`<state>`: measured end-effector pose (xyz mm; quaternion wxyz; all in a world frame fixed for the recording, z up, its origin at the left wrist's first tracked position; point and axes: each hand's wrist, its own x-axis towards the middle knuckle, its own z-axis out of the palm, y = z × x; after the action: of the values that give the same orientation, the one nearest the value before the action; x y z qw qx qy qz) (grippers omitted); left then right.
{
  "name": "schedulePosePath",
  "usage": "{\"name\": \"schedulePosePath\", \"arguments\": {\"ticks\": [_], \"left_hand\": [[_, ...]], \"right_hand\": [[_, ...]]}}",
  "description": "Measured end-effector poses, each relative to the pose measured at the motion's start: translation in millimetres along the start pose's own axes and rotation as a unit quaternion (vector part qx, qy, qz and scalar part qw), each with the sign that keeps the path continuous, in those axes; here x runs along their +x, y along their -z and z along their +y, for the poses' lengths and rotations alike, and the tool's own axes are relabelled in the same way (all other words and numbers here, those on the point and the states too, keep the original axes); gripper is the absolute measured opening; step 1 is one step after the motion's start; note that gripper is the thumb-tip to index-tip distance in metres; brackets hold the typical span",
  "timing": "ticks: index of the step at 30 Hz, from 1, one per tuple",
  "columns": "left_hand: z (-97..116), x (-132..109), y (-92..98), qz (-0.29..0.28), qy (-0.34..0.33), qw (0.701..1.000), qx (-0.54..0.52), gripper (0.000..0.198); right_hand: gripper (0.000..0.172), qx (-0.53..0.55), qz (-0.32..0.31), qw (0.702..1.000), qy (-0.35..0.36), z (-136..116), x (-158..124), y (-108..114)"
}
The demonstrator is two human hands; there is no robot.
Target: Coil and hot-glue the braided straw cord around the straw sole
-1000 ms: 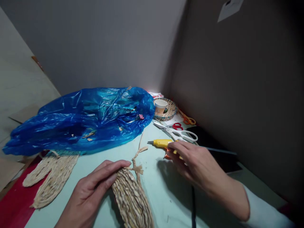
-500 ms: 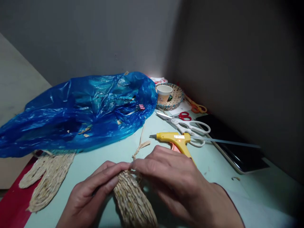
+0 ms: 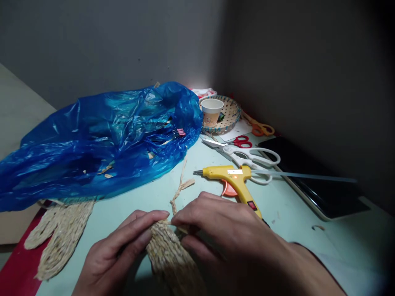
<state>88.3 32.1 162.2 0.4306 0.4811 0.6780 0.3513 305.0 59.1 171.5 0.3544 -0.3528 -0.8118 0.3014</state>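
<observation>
A flat piece of coiled straw braid (image 3: 171, 255) stands low in front of me, its lower part in shadow. My left hand (image 3: 123, 242) grips its upper left edge between thumb and fingers. At the upper right corner, my right hand (image 3: 228, 230) is closed in a pinch on the braided straw cord (image 3: 176, 195), whose loose end runs up the table from the fingertips. Part of the cord is hidden behind the right fingers. Just beyond that hand lies a yellow glue gun (image 3: 216, 172) with a clear glue stick in its back.
A blue plastic bag (image 3: 101, 135) spreads across the back left. Another braided straw piece (image 3: 66, 234) lies at left. Behind the glue gun are white scissors (image 3: 243, 158), red scissors (image 3: 242, 142) and a basket (image 3: 230, 115) holding a paper cup (image 3: 212, 112). A black tablet (image 3: 324, 185) lies at right.
My right fingertips have shifted slightly away from the left ones, opening a small gap at the piece's top edge. The camera view has shifted a little.
</observation>
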Motion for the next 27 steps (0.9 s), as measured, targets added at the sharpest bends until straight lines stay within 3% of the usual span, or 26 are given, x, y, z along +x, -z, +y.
{"name": "schedulePosePath", "arguments": {"ticks": [3,8,17,27], "left_hand": [[3,1,-1.0,-0.013,0.0,1.0,0.007,0.025],[4,0,-3.5,0.001,-0.007,1.0,-0.006,0.025],[1,0,-5.1,0.033,-0.013,0.999,-0.014,0.022],[-4,-1,-5.0,0.065,0.002,0.998,-0.02,0.016]], "right_hand": [[0.017,-0.057,0.013,0.998,0.037,0,-2,-4],[0.022,-0.158,0.096,0.981,0.056,0,1,-17],[0.023,-0.1,0.087,0.974,0.184,6,2,-15],[0.027,-0.101,0.121,0.975,0.156,12,2,-25]]}}
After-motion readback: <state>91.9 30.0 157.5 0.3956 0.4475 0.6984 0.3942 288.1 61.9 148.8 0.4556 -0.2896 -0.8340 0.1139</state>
